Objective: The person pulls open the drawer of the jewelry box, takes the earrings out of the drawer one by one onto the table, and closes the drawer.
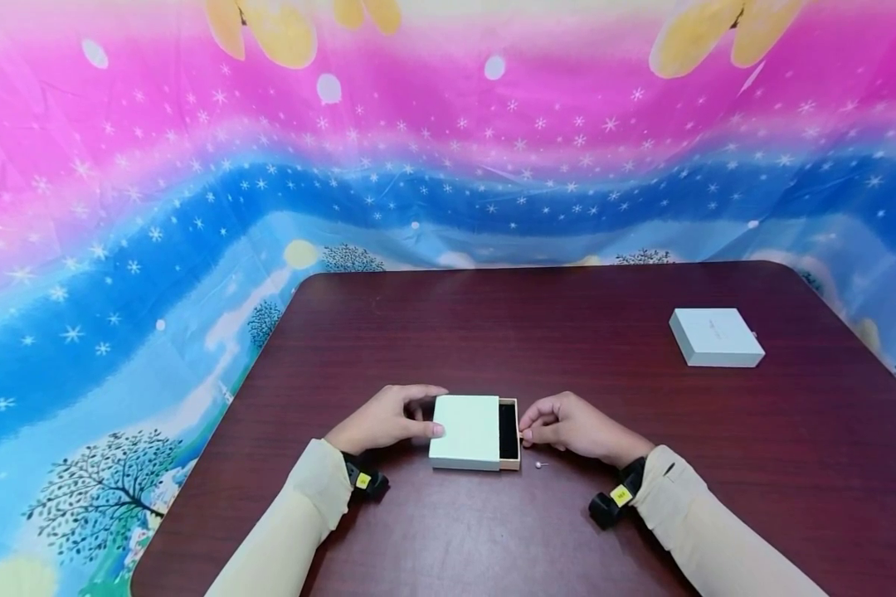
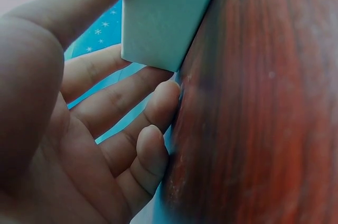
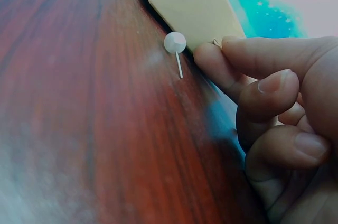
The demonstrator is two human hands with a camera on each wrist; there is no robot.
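Observation:
A pale drawer-style jewellery box point(image 1: 465, 427) lies on the table, with its tan drawer point(image 1: 510, 466) slid partly out to the right and black lining showing inside. My left hand point(image 1: 388, 419) grips the box's left end, thumb at the front and fingers along the far side. At the drawer's right end, my right hand point(image 1: 573, 424) pinches a small pull tab point(image 3: 216, 42) between thumb and forefinger; its other fingers are curled. Just in front of those fingertips lies a stud earring point(image 3: 175, 43) with a white ball head and thin post, touched by neither hand.
Another white box point(image 1: 717, 336) sits at the back right of the dark red wooden table point(image 1: 448, 332). Behind the table hangs a colourful printed cloth point(image 1: 448, 191). Each wrist wears a black camera strap.

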